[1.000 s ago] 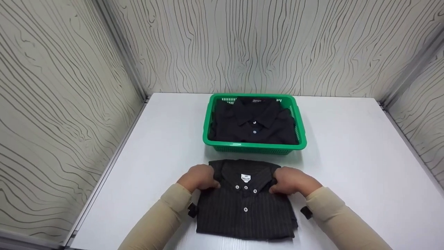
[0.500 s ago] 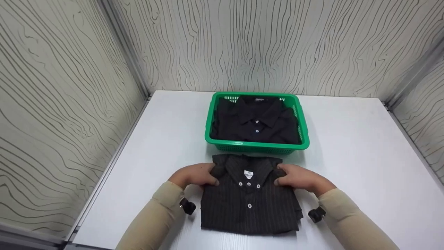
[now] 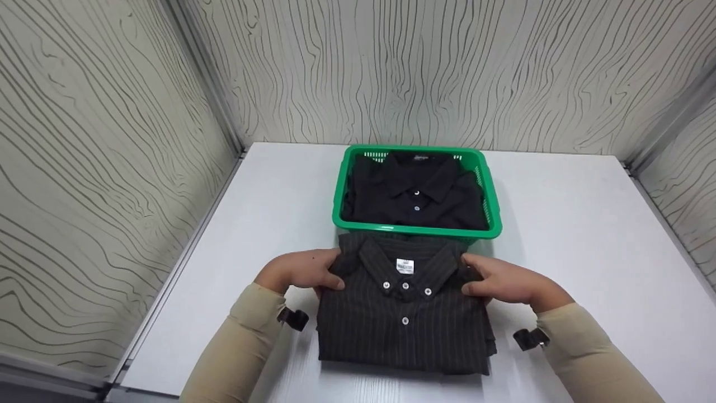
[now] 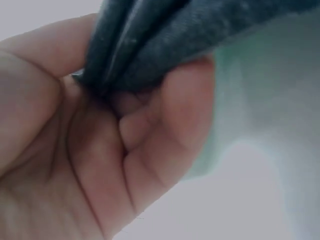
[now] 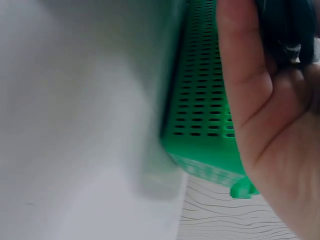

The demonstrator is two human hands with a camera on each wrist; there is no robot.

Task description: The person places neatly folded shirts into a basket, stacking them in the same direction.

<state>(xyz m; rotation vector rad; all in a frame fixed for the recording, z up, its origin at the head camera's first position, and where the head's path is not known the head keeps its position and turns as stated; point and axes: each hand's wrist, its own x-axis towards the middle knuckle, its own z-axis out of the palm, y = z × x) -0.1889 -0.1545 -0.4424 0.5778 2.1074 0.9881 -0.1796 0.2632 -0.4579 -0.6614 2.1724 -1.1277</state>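
A folded dark striped shirt [image 3: 403, 336] with a buttoned collar and white label faces up in the head view, its collar end overlapping the front of the green basket [image 3: 419, 230]. My left hand [image 3: 305, 271] grips its left shoulder edge, thumb on top. On the opposite edge my right hand [image 3: 506, 280] holds it the same way. The left wrist view has the gathered cloth [image 4: 145, 45] between thumb and curled fingers. Dark fabric [image 5: 287, 30] sits in my right palm, close to the basket's slotted side [image 5: 200, 100].
Inside the basket lies a folded black shirt [image 3: 414, 210] with its collar up. Basket and shirts are on a white table [image 3: 570, 252], walled at the back and sides by wood-grain panels [image 3: 403, 73]. Small black wrist cameras [image 3: 293, 319] hang at both cuffs.
Both hands have lifted the striped shirt and moved it forward toward the basket; its collar end now overlaps the basket's near side. The hands sit slightly farther apart.
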